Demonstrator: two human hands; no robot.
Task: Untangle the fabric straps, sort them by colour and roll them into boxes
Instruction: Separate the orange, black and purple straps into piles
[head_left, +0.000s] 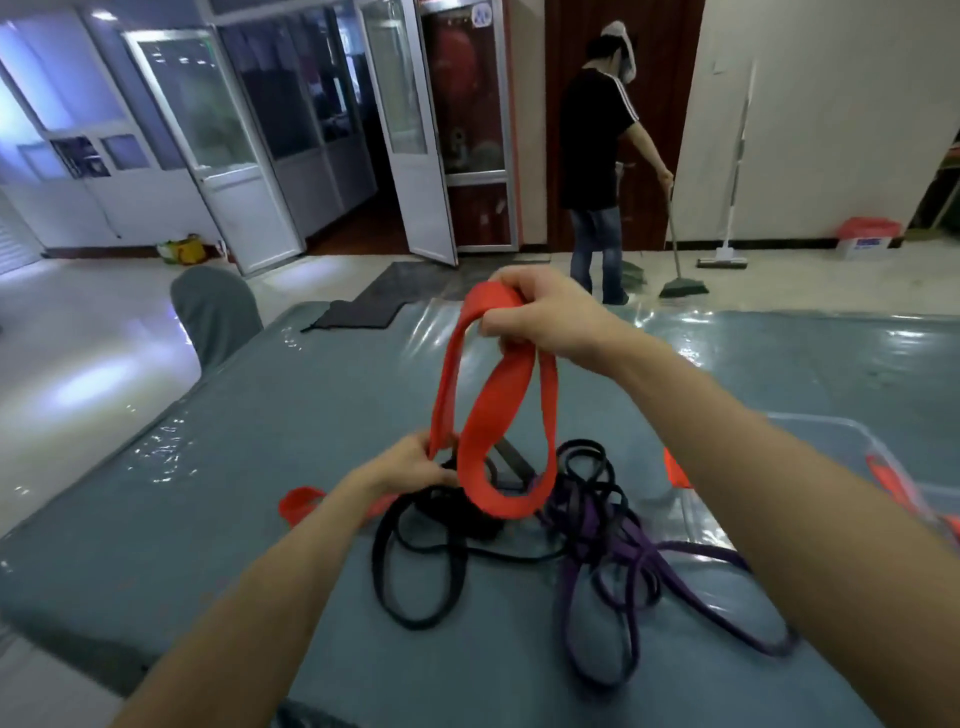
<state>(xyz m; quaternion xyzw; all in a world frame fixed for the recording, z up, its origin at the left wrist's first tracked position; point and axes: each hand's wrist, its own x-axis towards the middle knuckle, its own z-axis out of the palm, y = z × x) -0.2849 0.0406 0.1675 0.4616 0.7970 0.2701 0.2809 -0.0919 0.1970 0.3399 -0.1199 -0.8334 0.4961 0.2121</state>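
My right grip pinches the red strap up high; my left grip holds it low, over the pile on the table. It looks soft and light: grab the flat part.

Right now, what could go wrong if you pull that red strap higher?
The red strap, gripped by the right hand and left hand, dips its lowest loop into the black straps, so pulling may tighten the tangle. It might also drag the purple straps along.
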